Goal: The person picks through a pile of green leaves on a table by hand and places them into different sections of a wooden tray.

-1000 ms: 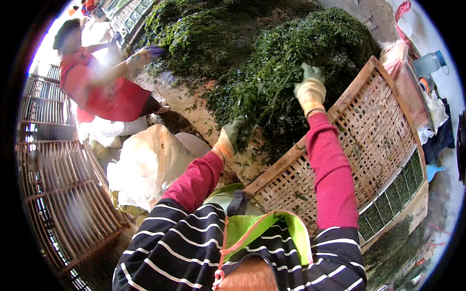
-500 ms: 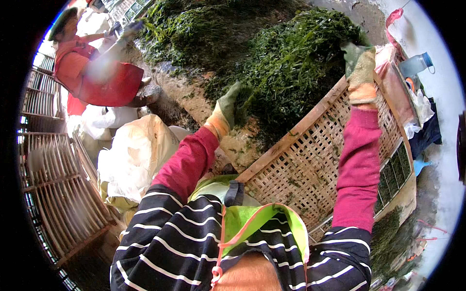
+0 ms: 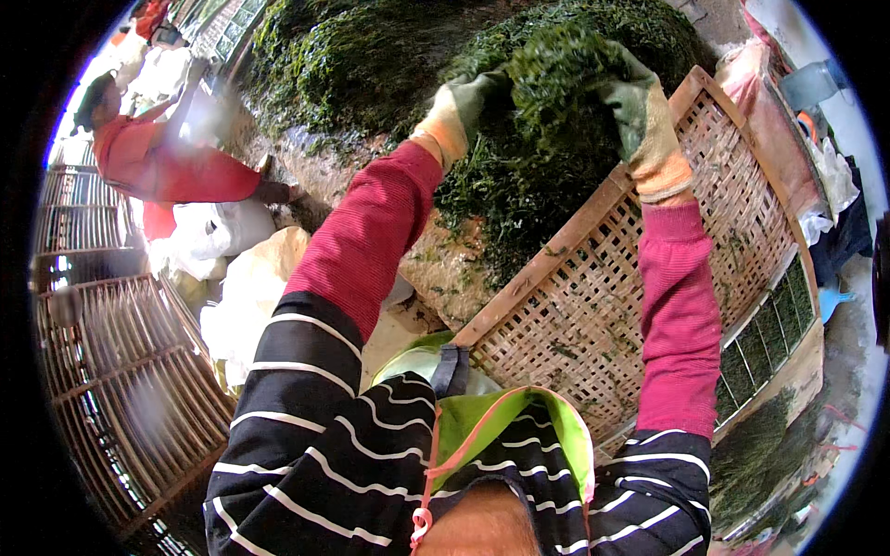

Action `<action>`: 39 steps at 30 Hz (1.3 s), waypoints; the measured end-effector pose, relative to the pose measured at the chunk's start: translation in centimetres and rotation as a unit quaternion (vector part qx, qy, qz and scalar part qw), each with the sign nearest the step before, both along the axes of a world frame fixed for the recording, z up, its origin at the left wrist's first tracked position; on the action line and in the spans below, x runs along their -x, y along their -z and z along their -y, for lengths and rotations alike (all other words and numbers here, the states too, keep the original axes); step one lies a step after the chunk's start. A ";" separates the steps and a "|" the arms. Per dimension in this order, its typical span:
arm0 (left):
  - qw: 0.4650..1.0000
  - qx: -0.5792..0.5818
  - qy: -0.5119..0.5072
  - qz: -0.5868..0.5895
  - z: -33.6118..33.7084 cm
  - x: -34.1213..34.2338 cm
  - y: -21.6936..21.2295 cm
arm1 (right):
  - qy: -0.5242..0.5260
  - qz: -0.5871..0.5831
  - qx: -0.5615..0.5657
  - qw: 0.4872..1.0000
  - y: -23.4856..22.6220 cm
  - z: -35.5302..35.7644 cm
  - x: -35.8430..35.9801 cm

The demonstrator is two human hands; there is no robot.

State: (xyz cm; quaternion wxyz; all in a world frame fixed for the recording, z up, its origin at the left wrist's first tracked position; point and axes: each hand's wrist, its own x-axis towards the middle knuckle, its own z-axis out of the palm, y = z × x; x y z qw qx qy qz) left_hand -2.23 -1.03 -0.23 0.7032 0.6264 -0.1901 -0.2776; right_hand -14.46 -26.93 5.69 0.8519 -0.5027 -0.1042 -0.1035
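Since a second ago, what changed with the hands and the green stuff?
Both gloved hands, left and right, came together and scooped up a clump of dark green wet seaweed, lifted between them. A second ago they were apart, spread on the pile. The woven bamboo tray stayed put.

Outdoor seaweed-drying yard. Big heaps of dark green seaweed fill the top of frame, woven bamboo drying trays right of centre. Stacked slatted racks lower left

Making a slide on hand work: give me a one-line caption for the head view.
Gloved left hand and right hand lift a clump of green seaweed above a woven bamboo tray.
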 end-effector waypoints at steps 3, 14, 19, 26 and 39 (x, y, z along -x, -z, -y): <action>0.998 0.004 0.025 0.055 1.7 3.0 0.4 | 0.149 -0.020 -0.004 0.989 0.1 -1.3 -0.3; 0.964 0.090 0.083 -0.237 2.2 4.3 -9.7 | 0.228 -0.308 0.319 0.867 3.4 -1.8 1.5; 0.968 0.017 0.081 -0.238 -1.1 2.2 -13.1 | 0.187 -0.195 0.386 0.882 -1.8 -3.0 3.5; 0.925 0.036 0.328 -0.188 -2.1 -0.9 -21.5 | 0.242 -0.071 0.595 0.763 -3.2 -11.3 -2.1; 0.860 0.123 0.471 0.153 -6.1 -1.6 -41.3 | -0.011 -0.262 0.752 0.604 4.5 -19.4 3.2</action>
